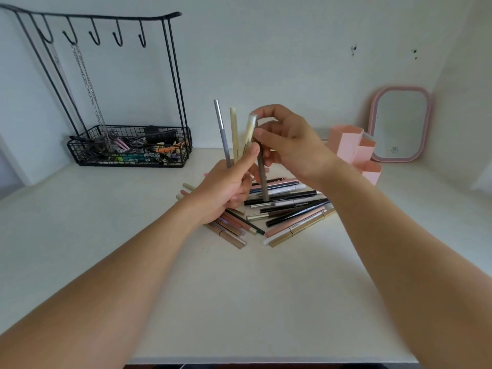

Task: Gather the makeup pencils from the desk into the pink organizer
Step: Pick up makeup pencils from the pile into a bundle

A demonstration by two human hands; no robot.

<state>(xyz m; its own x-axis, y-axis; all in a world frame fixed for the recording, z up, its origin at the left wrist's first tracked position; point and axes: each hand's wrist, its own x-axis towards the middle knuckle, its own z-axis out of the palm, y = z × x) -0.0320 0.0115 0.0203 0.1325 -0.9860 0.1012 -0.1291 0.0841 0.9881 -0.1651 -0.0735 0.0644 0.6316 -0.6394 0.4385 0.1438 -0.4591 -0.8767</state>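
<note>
The left hand [226, 187] is raised over the worktop [133, 235] with its grip closed around a small upright bunch of makeup pencils: a grey pencil [222, 131], a cream pencil [234, 131] and a pale pencil [249, 134] fan up above the fist. Their lower ends are buried in the palm, so how many the grip actually holds cannot be counted.

Just right of it and touching the bunch, the right hand [290, 145] pinches a brown pencil [262, 171] near its top between thumb and fingertips. That pencil hangs nearly vertical, its lower end in front of the pile; whether it touches the pile is not clear.

Directly below both grips lies the loose pile of pencils [287, 209], black, white, pink and gold, crossed over one another; the wrists hide its middle part.

The pink organizer [354, 150] stands beyond and to the right of the right hand's grip, partly covered by that forearm, its inside not visible. Behind it leans a pink mirror [399, 123].

Far left of the left hand's grip sits a black wire rack [127, 145], its basket contents too tangled to identify.
</note>
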